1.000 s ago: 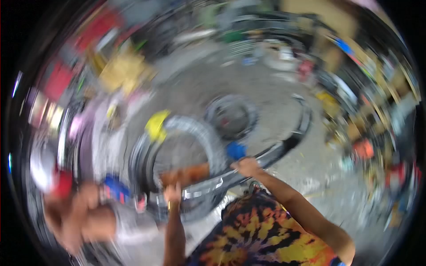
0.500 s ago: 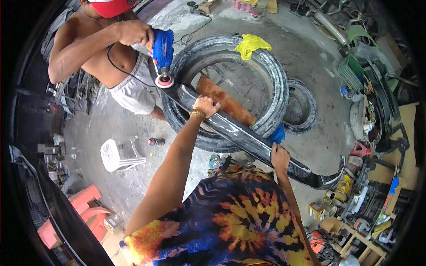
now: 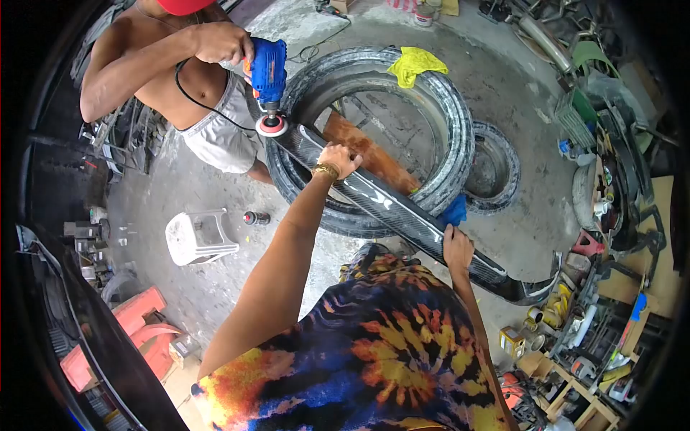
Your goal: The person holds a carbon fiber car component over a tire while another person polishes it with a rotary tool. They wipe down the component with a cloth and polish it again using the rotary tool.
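Left hand (image 3: 338, 160): we hold the black panel (image 3: 402, 213)
Right hand (image 3: 458, 248): gripping our panel's edge
Tire (image 3: 460, 133): beneath our panel
Polisher (image 3: 269, 70): in a co-worker's hand (image 3: 221, 43)

The large, grey-smeared tire (image 3: 456, 136) lies flat on the concrete floor (image 3: 535, 237) and carries the long carbon-patterned bumper strip (image 3: 381, 197) across its top. A yellow cloth (image 3: 417, 66) drapes over its far edge. Directly on the floor are a smaller tire (image 3: 512, 165), a white plastic stool (image 3: 181, 238) and a dark canister (image 3: 256, 218).
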